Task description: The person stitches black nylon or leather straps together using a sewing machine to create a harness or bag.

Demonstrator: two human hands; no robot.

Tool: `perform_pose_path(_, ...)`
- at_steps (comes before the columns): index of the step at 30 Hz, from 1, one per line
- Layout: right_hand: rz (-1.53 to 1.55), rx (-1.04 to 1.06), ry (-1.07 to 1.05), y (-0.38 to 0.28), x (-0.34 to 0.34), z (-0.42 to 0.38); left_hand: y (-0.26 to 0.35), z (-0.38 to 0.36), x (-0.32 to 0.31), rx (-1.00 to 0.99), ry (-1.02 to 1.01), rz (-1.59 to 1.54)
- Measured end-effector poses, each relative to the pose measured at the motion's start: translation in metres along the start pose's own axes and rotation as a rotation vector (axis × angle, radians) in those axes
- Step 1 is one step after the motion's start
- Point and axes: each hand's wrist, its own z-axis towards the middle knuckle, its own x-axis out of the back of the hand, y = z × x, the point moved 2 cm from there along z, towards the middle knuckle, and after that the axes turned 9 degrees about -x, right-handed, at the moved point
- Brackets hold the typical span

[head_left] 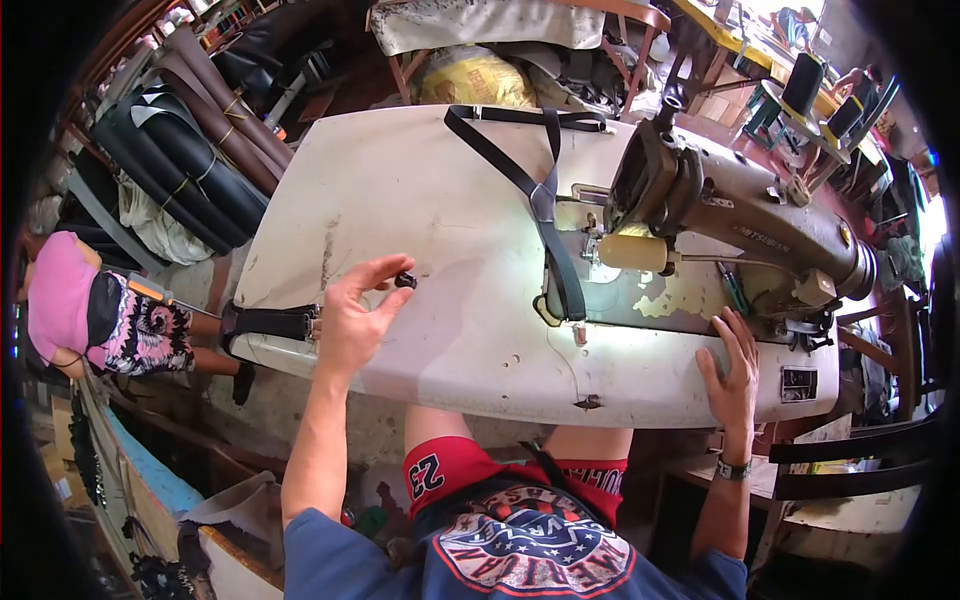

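Observation:
Between the thumb and fingers of my left hand (362, 300) is a small black object (405, 281), held above the white table (400, 190). My right hand (735, 362) lies on the table's right front part with its fingers spread, below a dark sewing machine (740, 200). Black straps (497, 155) with a leather joint run across the table top, and their lower end (566, 300) lies by the machine's lit needle area. Another bundle of black straps (270, 322) hangs at the left edge, behind my left wrist.
Rolls of dark material (165, 160) stand at the back left. A person in a pink top (65, 300) is at the far left. Behind the table are a bench (490, 25) and a yellow sack (480, 78). Thread cones (803, 82) stand at the back right.

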Motion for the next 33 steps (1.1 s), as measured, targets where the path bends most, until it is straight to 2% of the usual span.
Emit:
perform_pose_path(3,0.0,0.005,-0.001,-0.002,0.0,-0.002,-0.009,-0.001,-0.031,-0.186,-0.145,0.246)
perform_pose_path(6,0.004,0.005,0.005,0.0,0.001,-0.002,-0.002,0.002,-0.045,-0.169,-0.157,0.166)
perform_pose_path(9,0.005,0.005,0.019,-0.001,0.0,-0.001,0.005,0.004,-0.053,-0.018,-0.192,-0.028)
perform_pose_path(12,0.051,0.008,0.028,0.006,-0.004,-0.002,0.008,0.012,-0.056,-0.148,-0.226,-0.023)
perform_pose_path(15,0.027,0.065,0.039,0.003,-0.001,-0.001,0.009,0.016,-0.052,0.017,-0.321,-0.057)
perform_pose_path(18,-0.006,0.058,0.012,0.004,-0.002,0.002,0.008,0.02,-0.043,-0.158,-0.26,0.059)
perform_pose_path(19,0.02,0.033,-0.03,0.006,0.001,0.006,0.006,0.022,-0.037,-0.163,-0.209,0.098)
perform_pose_path(22,0.059,0.021,0.105,-0.003,0.004,0.026,-0.009,0.026,-0.031,-0.188,-0.101,0.203)
perform_pose_path(24,-0.036,0.037,0.193,0.001,-0.009,0.042,-0.024,0.026,-0.033,-0.211,-0.071,0.305)
perform_pose_path(26,-0.326,-0.028,0.191,-0.001,-0.028,0.047,-0.03,0.025,-0.034,-0.174,-0.131,0.312)
perform_pose_path(28,-0.286,-0.084,0.149,-0.003,-0.028,0.048,-0.031,0.022,-0.035,-0.231,-0.049,0.322)
perform_pose_path(29,-0.113,-0.11,0.127,0.003,-0.03,0.048,-0.029,0.019,-0.033,-0.264,-0.013,0.322)
perform_pose_path(33,-0.105,-0.119,0.15,0.0,-0.025,0.047,0.002,-0.014,-0.021,-0.331,0.081,0.668)
